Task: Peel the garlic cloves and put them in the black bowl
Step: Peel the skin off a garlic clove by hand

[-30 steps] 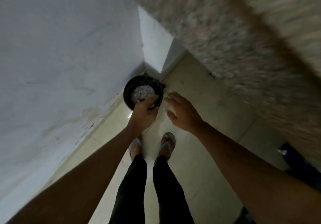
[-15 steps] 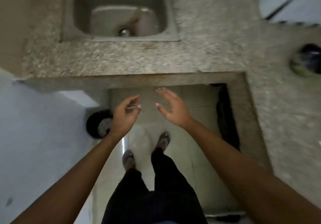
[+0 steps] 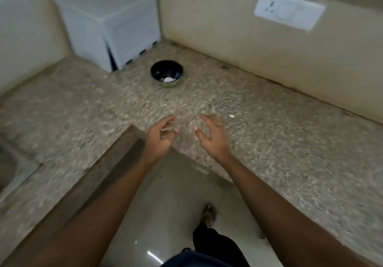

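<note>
Both arms stretched forward, left hand and right hand near each other, palms facing inward, fingers loosely curled, holding nothing.

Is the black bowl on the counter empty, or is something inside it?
Not empty. The black bowl stands upright on the counter, with a few pale pieces at its bottom; too blurred to identify.

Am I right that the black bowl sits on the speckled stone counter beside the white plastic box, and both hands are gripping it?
Not quite: the head view shows the left hand and right hand empty, well short of the black bowl beside the white plastic box.
</note>
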